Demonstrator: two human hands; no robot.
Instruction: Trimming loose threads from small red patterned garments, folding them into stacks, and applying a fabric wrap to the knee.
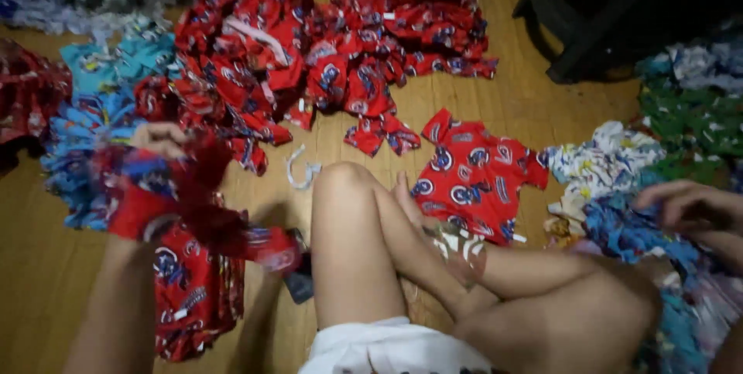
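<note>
Bent knees (364, 242) centre | left hand (159, 140) clenched on red printed garment (193, 204), lifted, trailing down-right | right hand (689, 205) loose-fingered, touching blue garments (627, 231) | flat red shirt (476, 176) between, nearer the right hand

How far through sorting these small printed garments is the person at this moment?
One red shirt lies flat on the floor. The left hand lifts a blurred red garment; the right hand rests on the mixed pile. The red heap remains jumbled.

Two hands (159, 140), one flat red shirt (474, 176), several garment heaps (325, 49)
</note>
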